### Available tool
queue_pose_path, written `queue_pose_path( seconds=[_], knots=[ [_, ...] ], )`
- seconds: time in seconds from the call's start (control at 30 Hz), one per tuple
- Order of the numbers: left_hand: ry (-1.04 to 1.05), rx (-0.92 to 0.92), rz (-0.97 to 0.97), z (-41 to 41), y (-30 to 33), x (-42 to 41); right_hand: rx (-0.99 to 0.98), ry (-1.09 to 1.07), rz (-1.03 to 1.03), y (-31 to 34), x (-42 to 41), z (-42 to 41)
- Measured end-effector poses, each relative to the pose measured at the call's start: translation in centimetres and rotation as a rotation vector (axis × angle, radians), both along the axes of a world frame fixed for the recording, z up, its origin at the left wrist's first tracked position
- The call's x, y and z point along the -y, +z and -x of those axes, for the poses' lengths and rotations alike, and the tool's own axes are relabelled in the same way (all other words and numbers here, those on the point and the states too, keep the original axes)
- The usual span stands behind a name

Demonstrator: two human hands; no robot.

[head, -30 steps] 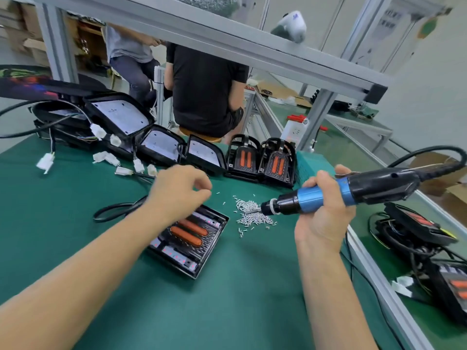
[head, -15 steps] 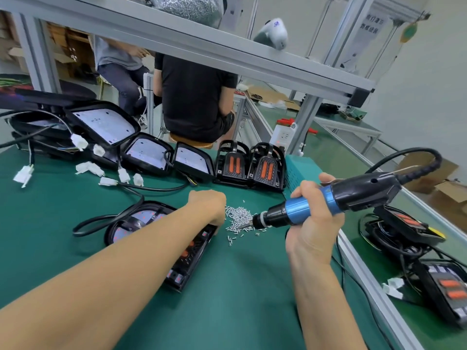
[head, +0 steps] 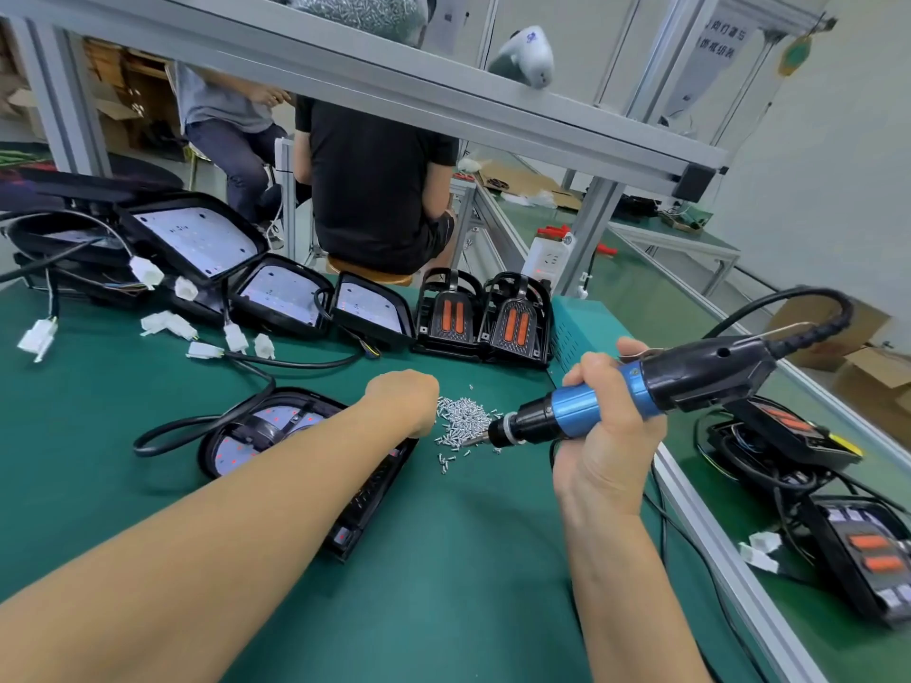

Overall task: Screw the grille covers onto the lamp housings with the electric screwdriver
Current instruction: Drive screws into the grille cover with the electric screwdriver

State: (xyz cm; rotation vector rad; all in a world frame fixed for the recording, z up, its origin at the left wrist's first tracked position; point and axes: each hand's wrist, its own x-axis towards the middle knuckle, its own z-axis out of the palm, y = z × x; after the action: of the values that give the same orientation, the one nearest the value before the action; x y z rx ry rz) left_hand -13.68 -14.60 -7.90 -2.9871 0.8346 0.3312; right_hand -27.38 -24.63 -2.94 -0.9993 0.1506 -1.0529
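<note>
Left hand (head: pixel 402 401) moved from above the lamp housing (head: pixel 276 436) at centre-left to the screw pile (head: pixel 461 419) at frame centre; fingers hidden, grasp impossible to tell. Probably fetching a screw. Right hand (head: pixel 609 426) wrapped around the electric screwdriver (head: pixel 616 401), tip just beside the pile. Open green mat (head: pixel 443 559) in the lower centre; table edge (head: pixel 715 529) close at lower right.

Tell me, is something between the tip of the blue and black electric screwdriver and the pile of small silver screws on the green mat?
Nothing visible blocks it. The blue and black electric screwdriver, gripped by the right hand, points its tip at the edge of the pile of small silver screws. The left hand rests at the pile's opposite side.
</note>
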Motion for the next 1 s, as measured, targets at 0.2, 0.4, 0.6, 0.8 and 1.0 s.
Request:
queue_pose_path(
  seconds=[0.2, 0.4, 0.6, 0.8, 1.0],
  knots=[
    [-0.047, -0.039, -0.068, 0.1, -0.2, 0.0, 0.004, 0.004, -0.006, 0.1, 0.0, 0.0],
    [-0.023, 0.004, 0.111, 0.5, 0.5, -0.5, 0.002, 0.013, -0.006, 0.4, -0.1, 0.3],
    [0.157, -0.403, 0.973, 0.3, 1.2, -4.7, 0.032, 0.061, -0.05, 1.2, -0.2, 0.6],
    [0.237, -0.61, 1.335, 2.1, 0.9, -11.0, 0.132, 0.209, -0.158, 2.1, -1.9, 0.2],
    [0.194, -0.673, 1.429, 4.3, 0.9, -13.9, 0.206, 0.323, -0.253, 3.3, -4.6, -0.8]
  ],
)
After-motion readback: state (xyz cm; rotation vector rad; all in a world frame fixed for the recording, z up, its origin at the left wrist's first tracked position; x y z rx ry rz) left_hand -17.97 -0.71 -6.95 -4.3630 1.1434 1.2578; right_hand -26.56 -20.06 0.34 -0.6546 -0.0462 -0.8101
